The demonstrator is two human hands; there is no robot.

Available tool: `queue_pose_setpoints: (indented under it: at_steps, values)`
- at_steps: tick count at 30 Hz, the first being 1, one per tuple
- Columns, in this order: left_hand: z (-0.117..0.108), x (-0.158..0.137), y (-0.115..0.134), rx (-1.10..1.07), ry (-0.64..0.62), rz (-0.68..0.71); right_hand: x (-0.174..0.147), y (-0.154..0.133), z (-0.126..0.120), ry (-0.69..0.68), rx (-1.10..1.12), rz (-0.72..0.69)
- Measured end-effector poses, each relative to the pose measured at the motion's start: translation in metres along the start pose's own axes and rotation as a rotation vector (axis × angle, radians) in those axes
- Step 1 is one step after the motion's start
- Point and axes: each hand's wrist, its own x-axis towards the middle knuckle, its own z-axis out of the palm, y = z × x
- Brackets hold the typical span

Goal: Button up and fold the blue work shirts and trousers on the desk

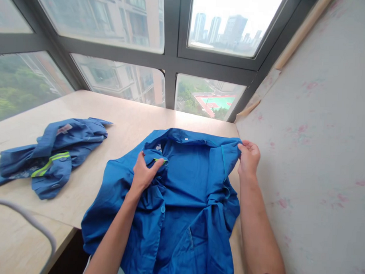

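Note:
A blue work jacket (187, 177) with buttons lies spread with its front open, its collar side toward the window and its lower part hanging over the near edge. My left hand (145, 171) grips the jacket's left front near the collar, thumb on top beside a small yellow-green trim. At the upper right corner, my right hand (249, 155) pinches the cloth between thumb and fingers, close to the wall. The fingertips of my left hand are partly hidden by the fabric.
A second blue garment (53, 156) with a yellow-green stripe lies crumpled on the pale sill (126, 111) at left. A grey cable or tube (32, 219) curves at the lower left. Framed windows (171, 64) stand behind; a flowered wall (313, 157) borders the right.

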Motion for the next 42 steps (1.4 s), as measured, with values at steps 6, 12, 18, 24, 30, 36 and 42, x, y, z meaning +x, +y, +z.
queue_pose_setpoints:
  at_steps: [6,12,18,24,30,36,42]
  values:
    - [-0.021,-0.037,0.017,0.739,-0.564,0.160,-0.021,-0.018,0.011,-0.270,-0.227,-0.022]
    - [-0.037,-0.017,0.014,0.743,-0.487,0.104,-0.038,-0.030,0.020,-0.494,-0.384,-0.203]
    - [-0.075,0.023,0.032,0.079,-0.206,-0.109,-0.043,-0.038,0.019,-0.539,-0.444,-0.233]
    - [-0.149,0.088,0.118,-0.331,0.130,-0.107,-0.039,-0.037,0.014,-0.662,-0.587,-0.213]
    - [-0.253,0.147,0.219,0.096,0.780,0.471,-0.038,-0.033,0.013,-0.776,-0.648,-0.258]
    - [-0.305,0.156,0.256,0.466,1.006,0.697,-0.044,-0.023,0.022,-0.874,-0.675,-0.269]
    - [-0.284,0.180,0.167,0.795,0.549,0.613,-0.062,-0.014,0.032,-1.057,-0.716,-0.287]
